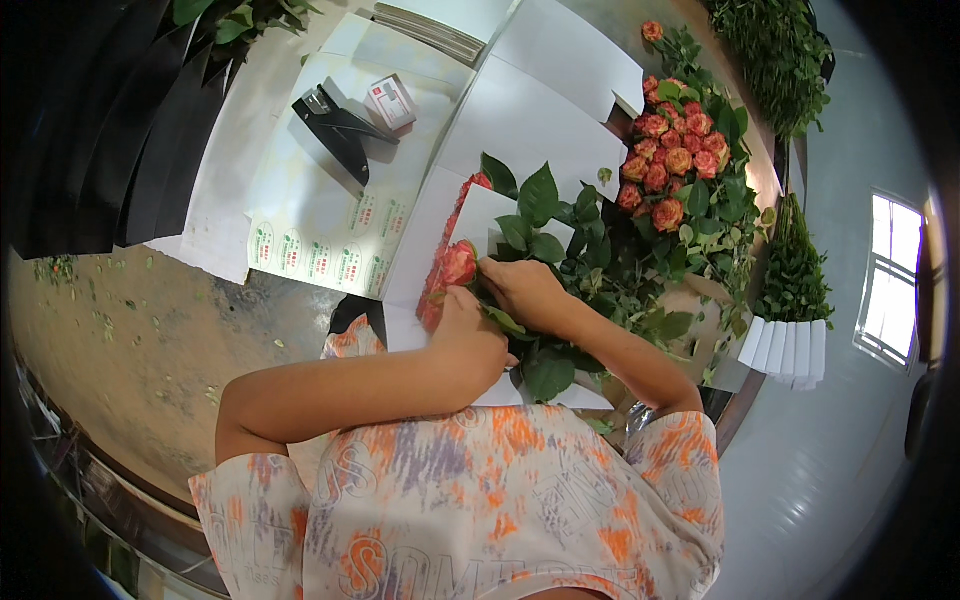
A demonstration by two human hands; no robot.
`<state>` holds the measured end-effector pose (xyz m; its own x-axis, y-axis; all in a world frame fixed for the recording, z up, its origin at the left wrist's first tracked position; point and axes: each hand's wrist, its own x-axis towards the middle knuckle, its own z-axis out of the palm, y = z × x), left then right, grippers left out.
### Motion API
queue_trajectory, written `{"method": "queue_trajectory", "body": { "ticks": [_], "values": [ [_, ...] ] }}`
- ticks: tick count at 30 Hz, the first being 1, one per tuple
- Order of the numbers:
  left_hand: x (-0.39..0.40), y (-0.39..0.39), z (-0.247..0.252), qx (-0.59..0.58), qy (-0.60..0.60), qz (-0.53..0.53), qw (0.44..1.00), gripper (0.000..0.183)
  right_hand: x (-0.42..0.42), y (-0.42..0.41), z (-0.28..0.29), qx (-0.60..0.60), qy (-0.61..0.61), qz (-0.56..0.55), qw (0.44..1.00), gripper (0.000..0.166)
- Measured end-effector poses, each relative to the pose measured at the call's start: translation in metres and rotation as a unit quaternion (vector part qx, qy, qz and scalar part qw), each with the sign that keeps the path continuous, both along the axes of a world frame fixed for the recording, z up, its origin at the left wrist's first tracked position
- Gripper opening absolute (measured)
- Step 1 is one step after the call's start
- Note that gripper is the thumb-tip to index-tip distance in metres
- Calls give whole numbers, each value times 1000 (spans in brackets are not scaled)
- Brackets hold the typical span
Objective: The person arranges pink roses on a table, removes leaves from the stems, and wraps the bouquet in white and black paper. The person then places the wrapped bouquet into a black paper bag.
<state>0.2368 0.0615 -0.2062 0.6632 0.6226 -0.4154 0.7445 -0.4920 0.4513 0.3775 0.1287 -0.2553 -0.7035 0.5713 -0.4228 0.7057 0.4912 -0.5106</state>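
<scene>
A coral-pink rose (459, 262) lies between my two hands, over white paper sheets (491, 206) on the table. My left hand (469, 341) has its fingertips against the lower side of the bloom. From the right, my right hand (525, 292) pinches at the base of the same bloom, where the stem and leaves begin. Under and beside it runs a row of red rose heads (442, 259), partly hidden by white paper. Dark green rose leaves (538, 196) spread above and to the right of my hands, and also below them.
A black stapler (337, 135) and a small box (391, 103) lie on a sheet with printed oval stickers (322, 251). Loose orange-pink roses (679, 161) are heaped at right. Beyond stand a white-wrapped bundle of stems (787, 341) and more greenery (772, 60). Black sleeves (112, 150) hang at left.
</scene>
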Motion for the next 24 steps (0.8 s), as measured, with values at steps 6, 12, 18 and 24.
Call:
{"method": "queue_trajectory", "body": {
  "ticks": [6, 12, 18, 24],
  "values": [
    [-1, -4, -1, -3, -103, 162, 981, 45, 3, -6, -2, 8, 6, 24, 1000, 20],
    [-8, 8, -9, -106, -185, 184, 960, 56, 12, 0, 11, -25, 119, -35, 992, 19],
    [-3, 32, 14, -104, -90, 150, 979, 62, 118, 84, 71, 135, 166, -388, 897, 17],
    [1, 34, 19, -53, -60, 83, 993, 64, 246, 76, -7, 370, -179, -289, 865, 17]
  ]
}}
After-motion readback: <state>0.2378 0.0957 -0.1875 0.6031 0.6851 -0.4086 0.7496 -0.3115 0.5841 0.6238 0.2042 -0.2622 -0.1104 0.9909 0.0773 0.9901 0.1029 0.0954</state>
